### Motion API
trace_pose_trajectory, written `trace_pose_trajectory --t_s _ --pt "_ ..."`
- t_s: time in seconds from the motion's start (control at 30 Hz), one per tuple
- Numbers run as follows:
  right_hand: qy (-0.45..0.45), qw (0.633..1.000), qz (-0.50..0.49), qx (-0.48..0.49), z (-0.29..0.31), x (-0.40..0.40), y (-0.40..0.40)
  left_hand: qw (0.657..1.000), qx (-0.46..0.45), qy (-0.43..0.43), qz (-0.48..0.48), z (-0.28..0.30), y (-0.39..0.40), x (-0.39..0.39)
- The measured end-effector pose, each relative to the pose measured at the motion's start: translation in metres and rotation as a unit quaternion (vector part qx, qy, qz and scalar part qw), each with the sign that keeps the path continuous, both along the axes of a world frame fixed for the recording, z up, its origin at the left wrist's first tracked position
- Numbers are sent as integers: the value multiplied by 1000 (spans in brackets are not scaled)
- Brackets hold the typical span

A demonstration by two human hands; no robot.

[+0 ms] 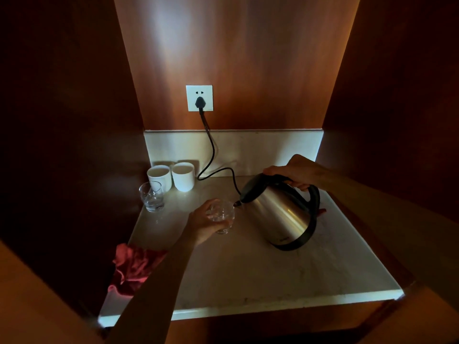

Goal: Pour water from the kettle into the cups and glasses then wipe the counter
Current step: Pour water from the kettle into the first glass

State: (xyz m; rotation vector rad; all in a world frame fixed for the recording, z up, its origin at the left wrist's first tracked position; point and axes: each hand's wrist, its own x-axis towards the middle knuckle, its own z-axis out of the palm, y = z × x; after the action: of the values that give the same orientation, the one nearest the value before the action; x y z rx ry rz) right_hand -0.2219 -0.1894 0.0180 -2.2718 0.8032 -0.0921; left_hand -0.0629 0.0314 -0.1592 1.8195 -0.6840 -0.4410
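Red cloth (133, 268) bunched at the desk's (248, 274) near-left edge, well short of the kettle (280, 212) and partly hidden by the left forearm.

Risks:
- Kettle is lifted and tilted, spout just at the rim of the held glass (222, 216). A small slip of either hand puts water on the desk or over the left hand (205, 225); could scald if the water is hot.
- Glass is clear and the light is dim, so fill level is hard to read; overfill likely. I can't tell whether water is flowing yet.
- Black cord (211, 155) runs behind the kettle's spout; a swing could snag it.

Hands: left hand wrapped around the glass just left of the kettle spout; right hand (296, 173) clenched on the kettle's black handle on top.

Second glass (152, 196) and two white cups (171, 178) stand well left of the kettle, toward the back.
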Motion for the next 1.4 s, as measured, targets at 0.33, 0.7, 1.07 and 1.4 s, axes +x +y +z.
trace_pose_trajectory --t_s 0.33,0.7,1.07,1.4 --pt "22 999 21 -19 6 11 9 1000 -12 0 -4 6 2 -5" --pt "56 996 52 -45 17 21 11 999 -26 15 -13 6 3 -6" --pt "83 992 79 -54 24 30 11 999 -36 30 -2 -1 1 -1" --pt "108 988 99 -48 26 40 8 999 -33 19 3 -3 0 0"
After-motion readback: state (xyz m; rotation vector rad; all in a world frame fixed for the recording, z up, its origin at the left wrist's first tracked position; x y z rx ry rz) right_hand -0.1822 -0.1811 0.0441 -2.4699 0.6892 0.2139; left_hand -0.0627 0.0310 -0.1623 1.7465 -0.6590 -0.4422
